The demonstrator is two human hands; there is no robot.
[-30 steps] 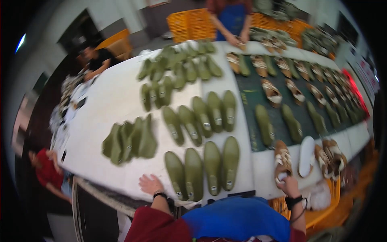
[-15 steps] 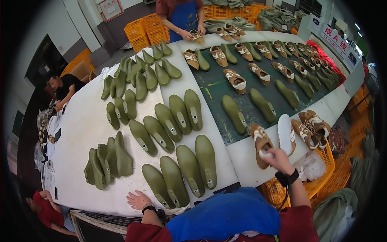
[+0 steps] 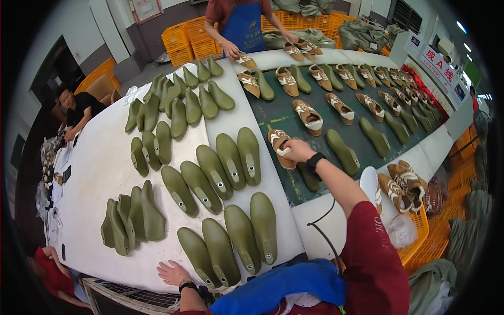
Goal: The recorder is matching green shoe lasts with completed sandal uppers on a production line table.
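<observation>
My right hand [image 3: 300, 151] grips the heel end of a brown and white sneaker upper [image 3: 279, 143] above the near left corner of the dark green belt [image 3: 325, 140]. Beneath my wrist and forearm, a green shoe last [image 3: 308, 177] is partly covered. Fingers spread, my left hand [image 3: 173, 275] lies flat on the white tabletop [image 3: 110, 168], left of a row of green lasts [image 3: 222, 253]. Another last [image 3: 342, 151] rests on the belt to the right of my right hand. Farther back on the belt are several more uppers [image 3: 308, 116].
Other lasts [image 3: 179, 118] stand in groups on the white table. Across it, a co-worker [image 3: 244, 26] handles uppers. Brown uppers [image 3: 401, 185] and a white sole-shaped piece [image 3: 369, 184] lie at the right, by an orange crate [image 3: 415, 231]. Another person [image 3: 79, 113] sits at the left.
My right hand has carried the sneaker upper left and away from me, from the white table edge to over the belt. My left hand stays flat. The co-worker's one hand has moved toward other uppers.
</observation>
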